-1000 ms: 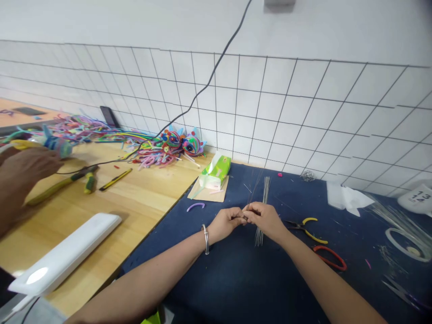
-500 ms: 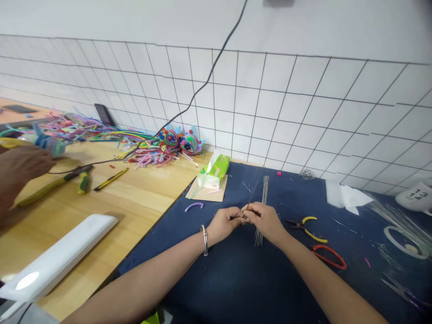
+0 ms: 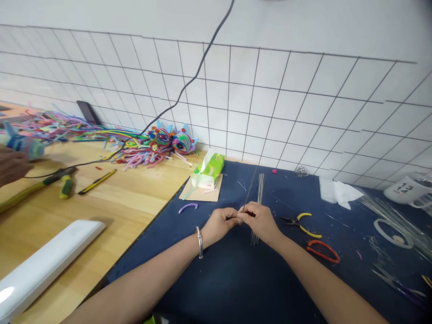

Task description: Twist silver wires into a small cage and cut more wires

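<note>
My left hand and my right hand meet above the dark blue mat, fingertips pinched together. Out of the pinch a thin dark wire slants up and away; its lower end is hidden by my fingers. A bundle of straight metal wires lies on the mat, partly under my right hand. To the right of that hand are yellow-handled pliers and a red-handled tool. A purple curved piece lies left of my left hand.
A green tissue pack rests on cardboard. Colourful pipe cleaners pile along the wall. At left, another person's hand holds a blue fuzzy piece, near large pliers and a yellow cutter. A mug stands far right.
The view has turned slightly to the right, so things sit further left. My hands stay pinched together, and the wire between them shows more clearly. The other person's hand is further out of view.
</note>
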`<action>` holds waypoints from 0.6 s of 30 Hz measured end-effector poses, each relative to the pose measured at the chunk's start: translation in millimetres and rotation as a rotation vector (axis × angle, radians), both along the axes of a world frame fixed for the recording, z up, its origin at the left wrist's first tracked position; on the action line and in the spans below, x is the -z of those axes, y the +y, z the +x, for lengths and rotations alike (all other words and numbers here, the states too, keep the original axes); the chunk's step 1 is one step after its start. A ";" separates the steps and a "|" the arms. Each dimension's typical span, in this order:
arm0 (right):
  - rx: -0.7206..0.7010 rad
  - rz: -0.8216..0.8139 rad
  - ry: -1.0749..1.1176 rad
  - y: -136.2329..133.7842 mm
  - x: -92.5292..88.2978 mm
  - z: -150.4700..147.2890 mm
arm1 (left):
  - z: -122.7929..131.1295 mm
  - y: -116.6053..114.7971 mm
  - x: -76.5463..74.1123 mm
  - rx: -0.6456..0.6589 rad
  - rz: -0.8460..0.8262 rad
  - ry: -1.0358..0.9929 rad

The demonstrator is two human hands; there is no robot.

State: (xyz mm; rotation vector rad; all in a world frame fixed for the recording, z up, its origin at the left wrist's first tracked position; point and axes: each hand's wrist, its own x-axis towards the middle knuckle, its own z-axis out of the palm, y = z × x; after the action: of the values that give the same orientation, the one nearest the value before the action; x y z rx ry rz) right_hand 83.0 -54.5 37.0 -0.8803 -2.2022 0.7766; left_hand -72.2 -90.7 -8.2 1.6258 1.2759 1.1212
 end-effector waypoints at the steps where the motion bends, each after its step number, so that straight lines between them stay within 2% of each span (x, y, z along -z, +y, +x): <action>1: 0.004 -0.006 0.007 0.0 -0.3 0.3 | -0.1 -0.1 -0.5 0.000 -0.002 -0.001; 18: 0.017 0.010 -0.004 -0.3 3.0 -0.1 | 0.5 -2.7 -2.7 -0.007 0.010 0.027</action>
State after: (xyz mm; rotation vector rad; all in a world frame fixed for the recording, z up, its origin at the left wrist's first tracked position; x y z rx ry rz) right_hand 82.8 -54.8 33.9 -0.8954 -2.1972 0.7559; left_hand -71.6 -93.4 -5.5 1.6499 1.2957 1.1147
